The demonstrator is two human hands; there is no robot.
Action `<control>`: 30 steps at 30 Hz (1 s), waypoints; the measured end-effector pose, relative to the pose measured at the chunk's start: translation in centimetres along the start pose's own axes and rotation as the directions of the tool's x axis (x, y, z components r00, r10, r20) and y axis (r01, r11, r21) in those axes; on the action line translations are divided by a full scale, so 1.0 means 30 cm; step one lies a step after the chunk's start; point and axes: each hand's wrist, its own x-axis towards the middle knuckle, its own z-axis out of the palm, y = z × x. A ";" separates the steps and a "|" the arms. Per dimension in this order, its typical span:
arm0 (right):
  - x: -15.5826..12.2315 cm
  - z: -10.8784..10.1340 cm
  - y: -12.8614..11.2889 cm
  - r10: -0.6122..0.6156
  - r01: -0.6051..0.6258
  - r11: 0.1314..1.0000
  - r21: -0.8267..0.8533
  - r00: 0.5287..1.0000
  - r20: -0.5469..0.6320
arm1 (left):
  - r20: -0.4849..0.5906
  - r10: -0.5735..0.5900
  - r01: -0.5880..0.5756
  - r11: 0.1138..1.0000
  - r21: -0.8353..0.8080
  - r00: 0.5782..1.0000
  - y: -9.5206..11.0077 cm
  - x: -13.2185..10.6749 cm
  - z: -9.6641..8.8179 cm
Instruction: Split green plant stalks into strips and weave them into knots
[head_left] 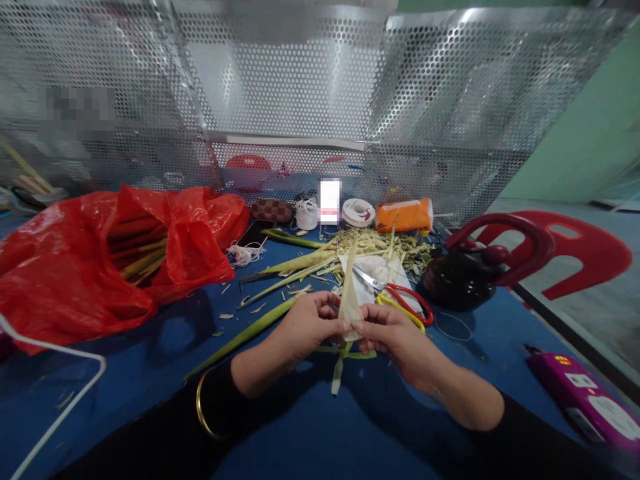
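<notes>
Both my hands meet over the blue table (350,427) and pinch a pale, folded leaf strip (349,303) that stands upright between them. My left hand (307,327) grips its left edge with closed fingers; a gold bangle sits on that wrist. My right hand (390,333) holds the right edge, fingers curled. A green tail of the strip (339,373) hangs down below my hands. Red-handled scissors (400,297) lie just behind my right hand on a white sheet.
A red plastic bag (75,267) with long green stalks lies at the left. Leaf trimmings (380,243) pile up behind the scissors. A dark pot with a red handle (470,273), a purple device (585,400), thread spools and an orange packet (404,215) stand around; perforated metal screens rise behind.
</notes>
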 end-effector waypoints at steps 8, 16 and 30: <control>-0.005 -0.002 -0.015 0.038 -0.048 0.995 0.084 0.993 0.115 | 0.074 -0.034 0.041 0.995 -0.092 0.997 -0.002 0.000 0.000; 0.005 -0.016 -0.013 0.079 -0.120 0.975 0.185 0.974 0.214 | 0.105 -0.072 0.085 0.988 -0.131 0.992 0.005 0.004 -0.008; -0.001 -0.003 -0.017 -0.068 0.072 0.995 -0.063 0.995 0.068 | 0.124 -0.074 0.086 0.992 -0.094 0.990 0.005 0.000 -0.016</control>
